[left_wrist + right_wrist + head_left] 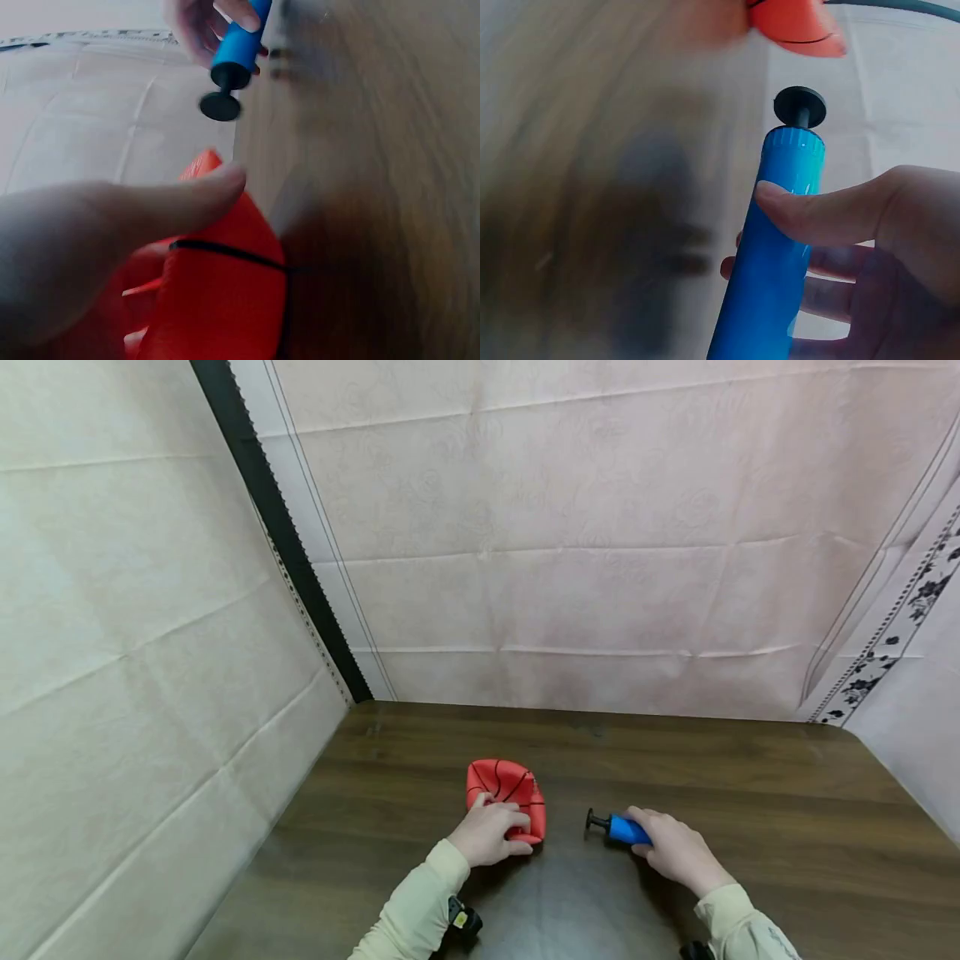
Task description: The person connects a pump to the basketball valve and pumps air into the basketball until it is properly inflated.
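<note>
On brown wooden tabletop, the left hand is pinching a collapsed red rubbery ball. The right hand is gripping a blue plastic tubular pump, apparently leaving its round black knob free.

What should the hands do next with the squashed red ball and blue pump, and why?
Maybe bring the blue pump closer to the red ball. The ball looks caved in, so it may need air; the left hand holds it, the right hand grips the pump, and ball and pump are apart.

The right wrist view's bottom edge cuts off the blue pump.
</note>
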`<state>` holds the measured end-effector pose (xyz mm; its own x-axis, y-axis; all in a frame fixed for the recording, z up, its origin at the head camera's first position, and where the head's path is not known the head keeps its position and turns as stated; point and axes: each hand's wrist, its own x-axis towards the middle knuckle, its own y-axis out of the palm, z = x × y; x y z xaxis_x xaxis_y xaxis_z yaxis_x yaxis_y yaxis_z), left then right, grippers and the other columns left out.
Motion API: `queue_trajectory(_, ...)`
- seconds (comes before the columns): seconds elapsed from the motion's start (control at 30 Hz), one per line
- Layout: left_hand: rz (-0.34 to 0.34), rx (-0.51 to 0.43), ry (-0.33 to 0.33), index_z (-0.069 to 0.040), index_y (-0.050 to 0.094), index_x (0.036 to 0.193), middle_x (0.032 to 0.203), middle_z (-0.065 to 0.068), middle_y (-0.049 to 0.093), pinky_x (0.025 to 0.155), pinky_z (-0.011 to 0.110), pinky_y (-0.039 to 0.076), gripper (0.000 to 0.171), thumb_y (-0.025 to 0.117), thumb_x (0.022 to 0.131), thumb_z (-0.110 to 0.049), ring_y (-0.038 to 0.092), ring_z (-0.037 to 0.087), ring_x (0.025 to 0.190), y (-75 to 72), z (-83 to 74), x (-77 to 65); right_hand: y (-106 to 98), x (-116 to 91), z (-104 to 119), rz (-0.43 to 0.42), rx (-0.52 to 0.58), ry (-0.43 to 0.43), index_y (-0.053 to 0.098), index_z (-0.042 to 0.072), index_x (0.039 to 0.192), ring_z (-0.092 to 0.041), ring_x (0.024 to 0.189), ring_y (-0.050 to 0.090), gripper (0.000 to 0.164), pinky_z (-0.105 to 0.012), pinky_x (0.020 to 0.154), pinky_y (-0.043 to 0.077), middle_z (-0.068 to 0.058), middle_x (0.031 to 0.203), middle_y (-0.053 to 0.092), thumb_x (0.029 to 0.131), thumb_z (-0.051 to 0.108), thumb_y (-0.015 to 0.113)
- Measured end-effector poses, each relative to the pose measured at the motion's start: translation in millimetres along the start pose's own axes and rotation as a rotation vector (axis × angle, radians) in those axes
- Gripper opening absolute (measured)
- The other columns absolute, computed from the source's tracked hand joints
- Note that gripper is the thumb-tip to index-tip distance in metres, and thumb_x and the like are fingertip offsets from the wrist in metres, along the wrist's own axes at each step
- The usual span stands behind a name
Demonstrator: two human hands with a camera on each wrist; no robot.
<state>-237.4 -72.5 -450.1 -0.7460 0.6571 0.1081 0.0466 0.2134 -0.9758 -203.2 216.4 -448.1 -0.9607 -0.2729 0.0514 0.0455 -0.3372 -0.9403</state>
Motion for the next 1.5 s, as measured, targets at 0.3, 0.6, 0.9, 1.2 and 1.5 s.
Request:
queue_trajectory(0.3, -0.141, -0.198, -0.260, -0.018, 0.058, 0.069, 0.051, -0.010, 0.044, 0.081, 0.030, 0.035, 0.042, 0.054, 0.095, -0.050, 0.042, 0.002, 0.050, 7.6, 5.2, 10.5, -23, 17, 33, -0.141, 0.175, -0.019, 0.057, 0.011, 0.123, -0.029, 0.090, 0.066, 0.038, -0.048, 0.070, 0.053, -0.017, 0.109, 0.068, 0.088, 0.014, 0.070)
queue_trajectory(0.6, -0.284, 0.053, -0.554, -0.016, 0.054, 0.065, 0.047, -0.003, 0.046, 0.073, 0.035, 0.043, 0.060, 0.043, 0.090, -0.069, 0.049, 0.015, 0.051, 25.7, -12.7, 34.9, -24, 32, 56, -0.205, 0.333, -0.055, 0.054, 0.007, 0.129, -0.038, 0.101, 0.065, 0.042, -0.057, 0.085, 0.052, -0.023, 0.120, 0.065, 0.090, 0.013, 0.068)
queue_trajectory(0.9, -0.326, -0.005, -0.475, -0.016, 0.057, 0.071, 0.052, -0.005, 0.052, 0.069, 0.028, 0.034, 0.029, 0.067, 0.085, -0.040, 0.045, 0.008, 0.051, 25.7, -13.7, 32.7, -16, 35, 56, -0.223, 0.434, -0.052, 0.052, 0.005, 0.130, -0.039, 0.107, 0.064, 0.043, -0.056, 0.089, 0.051, -0.024, 0.123, 0.063, 0.090, 0.013, 0.067)
queue_trajectory(1.2, -0.203, -0.130, -0.241, -0.019, 0.059, 0.083, 0.065, -0.010, 0.057, 0.073, 0.023, 0.037, 0.017, 0.074, 0.081, -0.027, 0.045, -0.001, 0.057, 5.2, -20.2, 30.6, -45, 26, 54, -0.300, 0.513, -0.079, 0.048, 0.004, 0.130, -0.036, 0.107, 0.065, 0.044, -0.051, 0.091, 0.052, -0.022, 0.121, 0.065, 0.092, 0.017, 0.067)
queue_trajectory(1.5, -0.176, -0.157, -0.165, -0.015, 0.053, 0.094, 0.074, -0.003, 0.051, 0.055, 0.017, 0.039, 0.014, 0.064, 0.092, -0.022, 0.045, 0.005, 0.060, 14.4, -25.2, 36.0, -36, 30, 56, -0.248, 0.765, -0.186, 0.049, 0.010, 0.134, -0.014, 0.108, 0.068, 0.043, -0.021, 0.090, 0.051, -0.015, 0.123, 0.067, 0.094, 0.016, 0.063)
